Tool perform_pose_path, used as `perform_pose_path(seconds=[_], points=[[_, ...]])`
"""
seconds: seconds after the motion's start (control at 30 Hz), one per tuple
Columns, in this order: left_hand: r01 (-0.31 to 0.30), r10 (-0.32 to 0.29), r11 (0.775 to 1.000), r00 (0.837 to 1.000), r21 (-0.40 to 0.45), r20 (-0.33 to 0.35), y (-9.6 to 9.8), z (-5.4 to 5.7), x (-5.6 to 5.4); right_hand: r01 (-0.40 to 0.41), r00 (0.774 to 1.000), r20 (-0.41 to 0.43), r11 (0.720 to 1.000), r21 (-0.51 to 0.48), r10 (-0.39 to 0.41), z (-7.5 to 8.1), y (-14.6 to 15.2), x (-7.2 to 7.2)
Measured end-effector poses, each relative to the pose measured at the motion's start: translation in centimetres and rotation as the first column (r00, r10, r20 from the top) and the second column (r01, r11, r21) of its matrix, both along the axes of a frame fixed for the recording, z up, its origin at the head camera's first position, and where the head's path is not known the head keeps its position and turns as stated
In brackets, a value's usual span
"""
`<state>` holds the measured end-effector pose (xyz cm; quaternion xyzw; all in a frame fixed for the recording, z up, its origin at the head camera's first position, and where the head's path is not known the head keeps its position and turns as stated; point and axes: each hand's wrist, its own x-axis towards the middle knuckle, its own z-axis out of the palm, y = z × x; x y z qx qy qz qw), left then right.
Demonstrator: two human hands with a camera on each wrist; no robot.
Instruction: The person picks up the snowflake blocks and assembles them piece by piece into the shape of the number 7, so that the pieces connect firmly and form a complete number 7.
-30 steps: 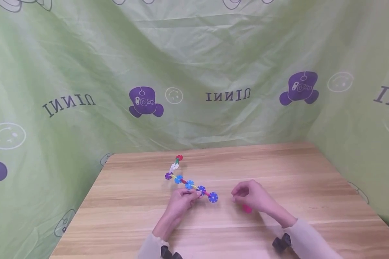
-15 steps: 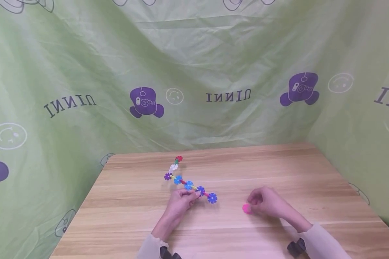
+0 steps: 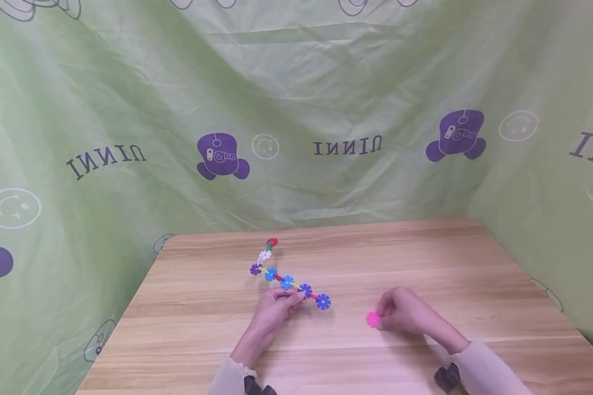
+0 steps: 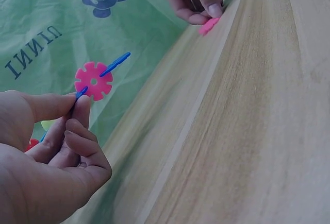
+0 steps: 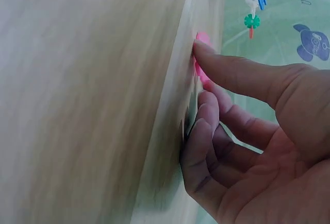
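Observation:
A chain of interlocked notched plastic discs in several colours hangs over the table, pinched by my left hand near its right end. In the left wrist view, thumb and forefinger grip a blue disc seen edge-on. A pink disc slots into it, with another blue disc beyond. The chain's far end carries a red disc. To the right, my right hand pinches a loose pink disc at its edge, low at the tabletop. In the right wrist view my thumb partly hides this pink disc.
The wooden table spreads under both hands. A green printed cloth hangs behind it and along both sides. Black straps with camera mounts sit at the wrists, by pale sleeves.
My right hand has moved right and down from beside the chain to the loose pink disc, which it now pinches and has shifted slightly left. My left hand has stayed nearly still with the chain.

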<state>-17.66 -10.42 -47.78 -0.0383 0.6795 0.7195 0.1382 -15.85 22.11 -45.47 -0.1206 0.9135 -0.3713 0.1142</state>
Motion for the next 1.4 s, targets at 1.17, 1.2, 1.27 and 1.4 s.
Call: perform_pose_path(seconds=[1.17,1.2,1.27,1.4], points=[[-0.014,0.013,0.999,1.0,-0.042,-0.006,0.0,0.4,0.0,-0.015,0.993,-0.113,0.946,-0.325,-0.023,-0.3,-5.1,0.2],[-0.015,0.015,0.999,1.0,-0.043,-0.004,0.0,0.4,0.0,-0.014,0.992,-0.127,0.945,-0.326,-0.029,-0.2,-5.2,0.2],[-0.016,0.015,0.999,1.0,-0.046,-0.003,0.0,0.4,0.0,-0.016,0.988,-0.152,0.944,-0.33,-0.036,-0.2,-5.4,0.2],[-0.014,0.014,0.999,1.0,-0.042,0.001,0.0,0.4,0.0,-0.016,0.981,-0.187,0.943,-0.333,-0.05,-0.1,-5.8,0.2]])
